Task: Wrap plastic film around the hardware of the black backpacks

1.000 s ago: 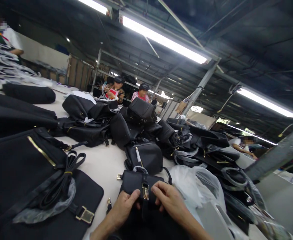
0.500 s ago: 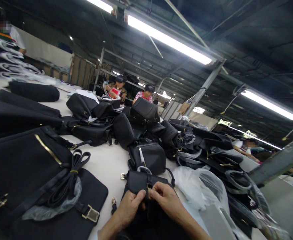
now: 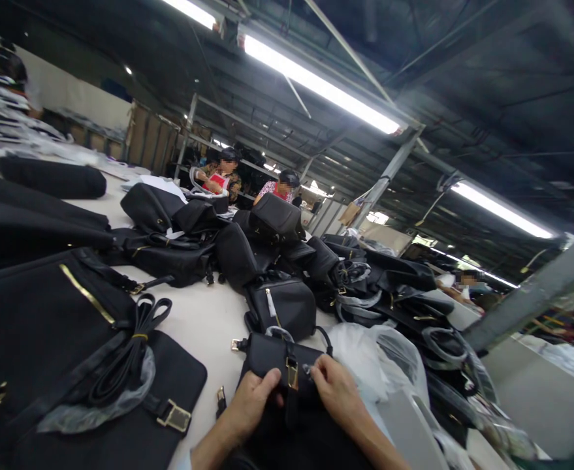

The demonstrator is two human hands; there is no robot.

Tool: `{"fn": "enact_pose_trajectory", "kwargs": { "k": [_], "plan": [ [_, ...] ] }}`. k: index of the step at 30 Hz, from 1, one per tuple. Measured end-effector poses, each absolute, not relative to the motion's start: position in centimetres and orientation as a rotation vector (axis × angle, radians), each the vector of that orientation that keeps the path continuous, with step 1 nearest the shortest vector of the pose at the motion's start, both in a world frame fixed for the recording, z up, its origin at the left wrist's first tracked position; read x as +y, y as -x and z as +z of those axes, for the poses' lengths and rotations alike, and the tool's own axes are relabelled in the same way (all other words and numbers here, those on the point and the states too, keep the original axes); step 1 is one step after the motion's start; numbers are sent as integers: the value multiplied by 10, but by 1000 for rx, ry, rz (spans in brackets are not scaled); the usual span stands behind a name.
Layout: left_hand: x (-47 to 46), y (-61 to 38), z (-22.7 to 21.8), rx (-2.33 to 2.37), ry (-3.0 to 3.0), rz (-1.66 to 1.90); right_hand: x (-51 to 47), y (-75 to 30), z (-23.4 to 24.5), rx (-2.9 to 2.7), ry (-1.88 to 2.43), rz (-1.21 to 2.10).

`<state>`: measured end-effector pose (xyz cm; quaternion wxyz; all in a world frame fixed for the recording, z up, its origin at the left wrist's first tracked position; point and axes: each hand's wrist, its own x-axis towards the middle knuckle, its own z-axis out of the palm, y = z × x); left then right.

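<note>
A small black handbag (image 3: 273, 356) with a gold buckle (image 3: 292, 373) on its front strap lies on the white table (image 3: 203, 320) close to me. My left hand (image 3: 250, 406) grips the bag's left side, fingers curled over its top edge. My right hand (image 3: 335, 391) pinches the bag just right of the buckle, its fingers closed on something small and pale that I cannot name.
Large black bags (image 3: 56, 339) with gold trim and a coiled strap fill the near left. A heap of black handbags (image 3: 277, 261) covers the table's middle and right. Clear plastic bags (image 3: 379, 365) lie to the right. Other people (image 3: 225, 171) work at the far end.
My right hand has slid from over the buckle to just right of it, leaving the buckle in sight. The view has shifted slightly.
</note>
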<state>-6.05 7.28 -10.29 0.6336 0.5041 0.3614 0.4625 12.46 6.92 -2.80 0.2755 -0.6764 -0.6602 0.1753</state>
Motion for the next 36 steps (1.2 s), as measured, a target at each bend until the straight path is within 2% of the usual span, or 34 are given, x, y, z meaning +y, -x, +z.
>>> {"fn": "enact_pose_trajectory", "kwargs": {
  "k": [9, 17, 25, 28, 33, 36],
  "plan": [
    [77, 59, -111, 767, -1014, 1129, 18, -212, 23, -1595, 1857, 736],
    [78, 63, -104, 733, -896, 1085, -83, -288, 39, -1449, 1995, 923],
    [79, 65, -93, 743, -791, 1075, -125, -308, 28, -1515, 2405, 408],
    [77, 65, -91, 736, -759, 1083, -126, -309, 22, -1607, 2438, 407],
    [77, 65, -90, 715, -714, 1088, -126, -309, 27, -1608, 2435, 621],
    [75, 65, -89, 702, -693, 1106, -121, -317, 22, -1663, 2412, 567]
  ]
}}
